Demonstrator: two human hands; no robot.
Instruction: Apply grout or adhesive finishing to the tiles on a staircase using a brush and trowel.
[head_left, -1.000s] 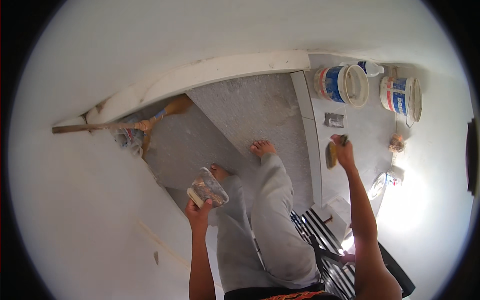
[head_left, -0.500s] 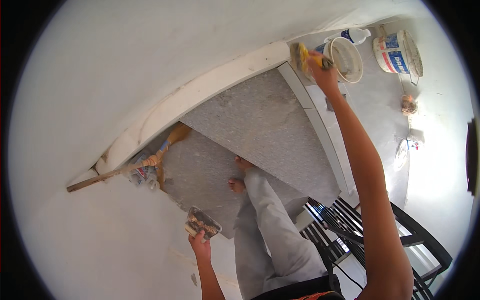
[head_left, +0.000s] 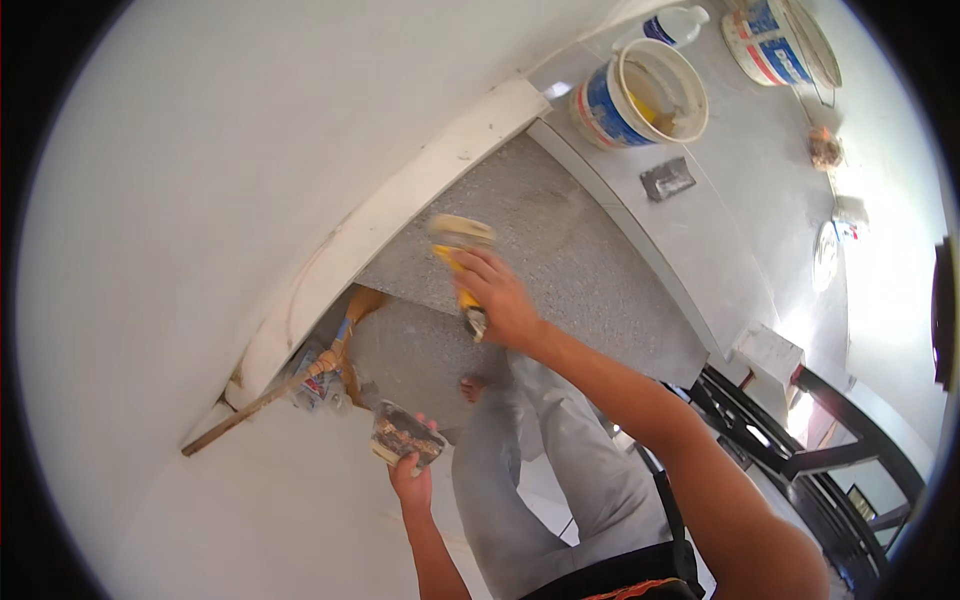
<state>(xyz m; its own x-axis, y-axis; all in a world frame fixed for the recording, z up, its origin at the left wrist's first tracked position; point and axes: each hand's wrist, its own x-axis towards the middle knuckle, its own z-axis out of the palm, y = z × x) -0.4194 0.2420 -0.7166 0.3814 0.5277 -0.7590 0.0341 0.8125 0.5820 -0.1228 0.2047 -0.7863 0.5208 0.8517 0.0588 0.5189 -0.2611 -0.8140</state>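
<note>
My right hand (head_left: 495, 290) grips the yellow handle of a wide paintbrush (head_left: 462, 240). Its pale head is blurred and hangs over the grey step (head_left: 570, 230). In my left hand (head_left: 410, 480), lower down by my legs, is a flat rectangular plate (head_left: 405, 435) smeared with dark and brown residue. My left fingers wrap its near edge and side. A white and blue bucket (head_left: 610, 105) stands on the upper landing, with something yellow inside it. On the floor near the bucket lies a small dark grey rectangular block (head_left: 668, 179).
A wooden-handled broom (head_left: 270, 405) leans by the white wall (head_left: 230, 170), next to a crumpled plastic bag (head_left: 322, 390). A clear bottle (head_left: 678, 25) and a second bucket (head_left: 775, 45) stand at the far right. Black slatted furniture (head_left: 850, 450) is on my right.
My right hand has brought the paintbrush from beside the bucket down and left over the step. My left hand still holds the plate. The view has shifted slightly.
</note>
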